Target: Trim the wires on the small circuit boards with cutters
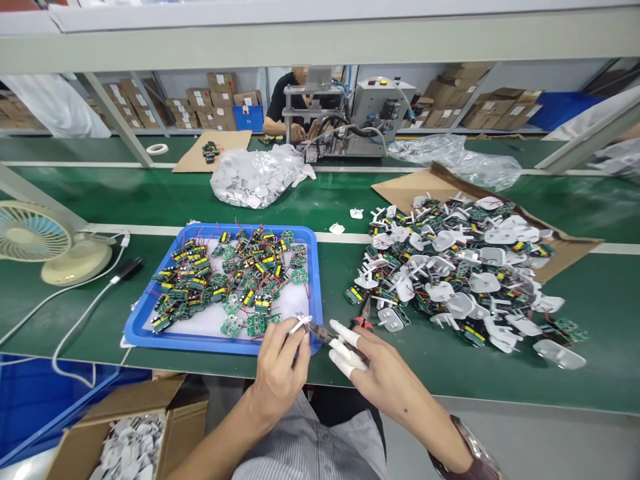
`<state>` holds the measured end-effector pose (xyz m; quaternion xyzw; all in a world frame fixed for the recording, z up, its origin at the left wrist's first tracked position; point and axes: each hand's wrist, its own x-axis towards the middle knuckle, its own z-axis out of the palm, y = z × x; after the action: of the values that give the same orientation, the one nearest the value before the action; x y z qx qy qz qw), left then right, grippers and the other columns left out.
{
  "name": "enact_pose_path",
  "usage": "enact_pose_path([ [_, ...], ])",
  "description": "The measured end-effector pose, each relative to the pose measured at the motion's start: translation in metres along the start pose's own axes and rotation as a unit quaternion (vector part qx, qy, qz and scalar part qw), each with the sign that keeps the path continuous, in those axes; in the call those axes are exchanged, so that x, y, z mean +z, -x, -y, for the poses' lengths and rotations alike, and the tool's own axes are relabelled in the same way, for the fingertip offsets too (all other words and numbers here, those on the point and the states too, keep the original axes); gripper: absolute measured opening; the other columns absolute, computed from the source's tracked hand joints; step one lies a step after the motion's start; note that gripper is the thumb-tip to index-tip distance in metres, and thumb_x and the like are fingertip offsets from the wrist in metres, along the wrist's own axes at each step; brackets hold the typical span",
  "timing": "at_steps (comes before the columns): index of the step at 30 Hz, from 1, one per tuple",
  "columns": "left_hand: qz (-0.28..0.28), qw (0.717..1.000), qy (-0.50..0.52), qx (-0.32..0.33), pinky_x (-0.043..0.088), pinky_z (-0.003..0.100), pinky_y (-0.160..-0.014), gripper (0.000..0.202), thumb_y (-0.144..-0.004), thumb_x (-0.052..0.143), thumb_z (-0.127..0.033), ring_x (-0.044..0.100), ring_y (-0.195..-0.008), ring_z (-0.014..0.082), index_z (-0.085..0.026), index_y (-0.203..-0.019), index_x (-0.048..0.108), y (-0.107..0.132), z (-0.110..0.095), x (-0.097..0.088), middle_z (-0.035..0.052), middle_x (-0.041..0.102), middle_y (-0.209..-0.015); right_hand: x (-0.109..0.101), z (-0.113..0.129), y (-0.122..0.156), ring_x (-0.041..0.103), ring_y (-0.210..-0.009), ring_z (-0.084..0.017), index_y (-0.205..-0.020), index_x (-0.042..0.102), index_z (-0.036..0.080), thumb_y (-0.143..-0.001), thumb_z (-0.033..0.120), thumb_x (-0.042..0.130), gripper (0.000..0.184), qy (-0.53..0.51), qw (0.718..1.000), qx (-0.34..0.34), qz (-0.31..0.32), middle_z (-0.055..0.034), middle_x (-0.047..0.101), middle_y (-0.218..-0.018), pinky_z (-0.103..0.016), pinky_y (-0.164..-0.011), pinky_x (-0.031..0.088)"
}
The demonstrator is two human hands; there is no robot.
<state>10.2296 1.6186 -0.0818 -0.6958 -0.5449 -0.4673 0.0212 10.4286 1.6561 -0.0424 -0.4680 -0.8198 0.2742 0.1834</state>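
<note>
Hands first: left hand (280,370) is pinching a small white plug piece (301,323) in its fingertips, just over the near right corner of the blue tray (210,345). Right hand (385,383), white cots on its fingers (345,333), is gripping red-handled cutters (323,333), nose right at the piece. The piece is showing thin prongs. Circuit boards (225,273) are filling the tray; a pile of white plugs (465,267) is crowding the right. Bare green tabletop (475,380) is running along the near edge. Beyond, a person (280,100) is working at a machine (350,113).
</note>
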Motion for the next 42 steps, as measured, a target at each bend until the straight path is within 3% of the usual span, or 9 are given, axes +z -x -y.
enact_pose_path([
  [17,0.012,0.999,-0.026,0.026,0.056,0.039,-0.082,0.019,-0.096,0.056,-0.009,0.067,-0.089,0.0228,-0.018,-0.11,0.066,0.0,0.003,0.0,0.0136,0.07,-0.107,0.004,0.001,-0.003,0.072,-0.08,-0.021,-0.124,0.071,0.021,-0.091,0.027,0.059,0.035,-0.007,1.0,-0.005,-0.024,-0.0075,0.075,-0.096,-0.03,-0.073,0.057],
  [26,0.049,0.998,0.032,0.009,0.055,0.039,-0.087,0.019,-0.098,0.051,-0.009,0.065,-0.093,0.0221,-0.018,-0.109,0.064,-0.006,0.0,-0.006,0.013,0.067,-0.109,0.007,-0.008,-0.006,0.071,-0.081,-0.023,-0.115,0.074,0.02,-0.095,0.032,0.057,0.029,-0.086,0.996,0.013,0.028,-0.008,0.077,-0.098,-0.031,-0.075,0.058],
  [29,0.063,0.993,0.09,-0.033,0.055,0.035,-0.084,0.015,-0.099,0.051,-0.011,0.064,-0.092,0.021,-0.019,-0.104,0.063,-0.009,-0.004,-0.009,0.0106,0.067,-0.102,0.013,-0.011,-0.004,0.07,-0.082,-0.022,-0.115,0.074,0.018,-0.094,0.026,0.055,0.029,-0.069,0.998,-0.006,-0.003,-0.0093,0.075,-0.098,-0.031,-0.075,0.057],
  [32,0.107,0.978,0.16,-0.079,0.054,0.03,-0.074,0.015,-0.099,0.049,-0.013,0.064,-0.082,0.0182,-0.019,-0.091,0.061,-0.011,-0.005,-0.01,0.0062,0.065,-0.088,0.018,-0.014,-0.002,0.066,-0.073,-0.019,-0.127,0.069,0.016,-0.093,0.019,0.05,0.039,-0.035,0.997,-0.061,-0.041,-0.0083,0.071,-0.089,-0.028,-0.066,0.055],
  [35,0.105,0.97,0.192,-0.107,0.054,0.03,-0.078,0.016,-0.098,0.049,-0.013,0.065,-0.087,0.0183,-0.019,-0.093,0.063,-0.014,-0.002,-0.012,0.0066,0.067,-0.092,0.019,-0.02,-0.003,0.062,-0.069,-0.017,-0.136,0.064,0.016,-0.096,0.021,0.05,0.043,-0.036,0.992,-0.094,-0.083,-0.0061,0.067,-0.083,-0.026,-0.063,0.053],
  [38,0.096,0.967,0.2,-0.123,0.053,0.032,-0.086,0.017,-0.097,0.052,-0.012,0.066,-0.099,0.0199,-0.019,-0.101,0.067,-0.017,0.006,-0.014,0.0083,0.068,-0.102,0.019,-0.03,-0.004,0.063,-0.073,-0.016,-0.139,0.061,0.019,-0.097,0.025,0.053,0.043,-0.067,0.989,-0.074,-0.113,-0.0062,0.067,-0.09,-0.026,-0.069,0.055],
  [42,0.109,0.964,0.201,-0.139,0.053,0.031,-0.087,0.017,-0.096,0.054,-0.013,0.067,-0.1,0.02,-0.02,-0.102,0.069,-0.017,0.013,-0.016,0.0084,0.069,-0.104,0.019,-0.037,-0.006,0.06,-0.068,-0.015,-0.135,0.063,0.019,-0.097,0.029,0.055,0.04,-0.084,0.987,-0.049,-0.126,-0.0045,0.066,-0.087,-0.024,-0.062,0.053],
])
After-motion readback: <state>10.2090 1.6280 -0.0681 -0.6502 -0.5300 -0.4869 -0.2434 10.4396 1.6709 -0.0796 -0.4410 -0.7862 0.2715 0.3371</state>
